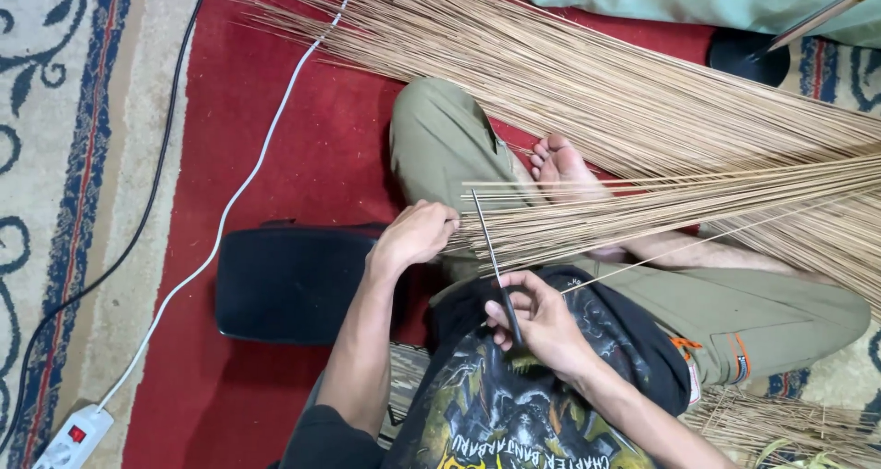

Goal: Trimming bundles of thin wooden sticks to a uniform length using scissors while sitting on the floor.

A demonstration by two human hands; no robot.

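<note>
I sit cross-legged on a red carpet. My left hand (418, 235) is closed around the near ends of a bundle of thin tan sticks (642, 214) that runs off to the right across my leg. My right hand (537, 320) grips the dark handle of a slim knife (486, 240), whose blade points up and away, crossing the stick ends just right of my left hand. A large loose heap of the same sticks (587, 74) fans out over the carpet beyond my bare foot (564, 171).
A black cushion (294, 281) lies to my left. A white cable (248, 175) leads to a white power strip (73, 437) at the bottom left, beside a black cable (156, 184). A black round stand base (748, 58) sits top right. Stick scraps (789, 428) lie bottom right.
</note>
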